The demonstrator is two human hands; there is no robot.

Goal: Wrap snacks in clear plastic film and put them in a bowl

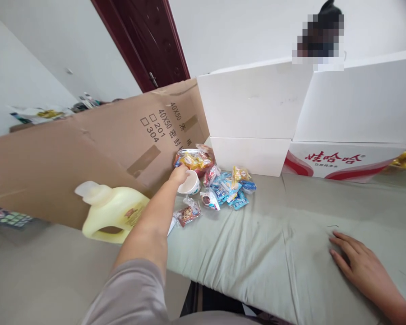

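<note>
Through the head camera I am seeing the left hand [180, 175] at the far end of an outstretched, grey-sleeved arm; its fingers are curling at the left rim of a round white bowl with a blue-green pattern on its outer side [189, 184]; they are partly hiding behind the hand itself, so I cannot tell how far closed the grip is, nor whether it is bearing the bowl's weight; the bowl is leaning, its mouth showing toward me, just in front of a heap of shiny yellow, red and blue plastic packets [196, 160]; what is containing that heap I am not making out clearly. To the bowl's right a loose cluster of light-blue plastic packets [223, 187] is lying on a creased grey-green cloth [257, 253]; nearer me a brown-and-red clear-wrapped packet [189, 214] is lying below the bowl. The right hand [362, 266] is resting palm down on the cloth, well apart from the packets, fingers loosely spread and grasping nothing. A pale-yellow plastic jug with a whitish cap [108, 205] is tilting left of the forearm, before a printed brown cardboard panel [104, 153]; a white carton with red lettering [338, 160] is standing behind the cloth's right half.
</note>
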